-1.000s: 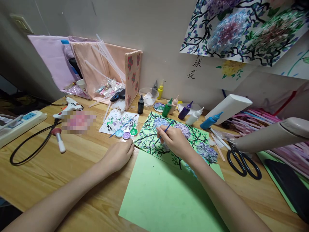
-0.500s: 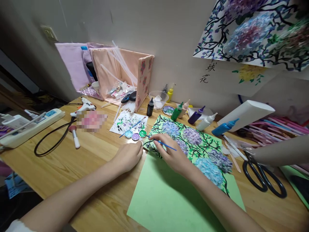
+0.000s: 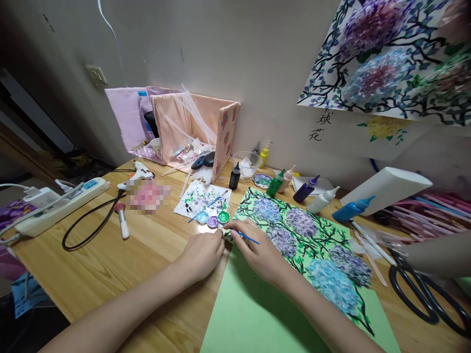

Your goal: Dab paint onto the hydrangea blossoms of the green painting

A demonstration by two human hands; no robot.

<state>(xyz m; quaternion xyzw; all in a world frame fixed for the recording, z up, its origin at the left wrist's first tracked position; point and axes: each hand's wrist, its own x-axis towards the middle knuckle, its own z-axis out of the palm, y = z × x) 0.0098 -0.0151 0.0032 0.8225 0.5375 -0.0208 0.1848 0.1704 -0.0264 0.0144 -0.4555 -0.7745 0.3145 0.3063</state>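
Note:
My right hand [image 3: 259, 250] is closed around a thin blue paintbrush [image 3: 249, 238]. Its bristle end points left, just below the green well of a flower-shaped paint palette [image 3: 212, 221] that holds blue, purple and green paint. My left hand [image 3: 204, 252] rests curled on the table just in front of the palette, close to the right fingertips; whatever its fingers hold is hidden. Under my right hand lies a green sheet [image 3: 250, 299] painted with blue and purple flower clusters and dark branches. A second brush [image 3: 192, 219] lies behind the palette, across a paint-dabbed white paper [image 3: 186, 203].
Paint bottles, including a green one [image 3: 275, 183] and a blue one [image 3: 353, 209], stand or lean behind the sheet. Black-handled scissors [image 3: 423, 294] lie at right, beside another person's arm [image 3: 434, 257]. A glue gun [image 3: 138, 174] and power strip [image 3: 62, 206] are at left.
The view has shifted, so the table sits lower in the picture. Relative to the palette, my right hand with the paintbrush has come slightly left and toward me. My left hand stays curled.

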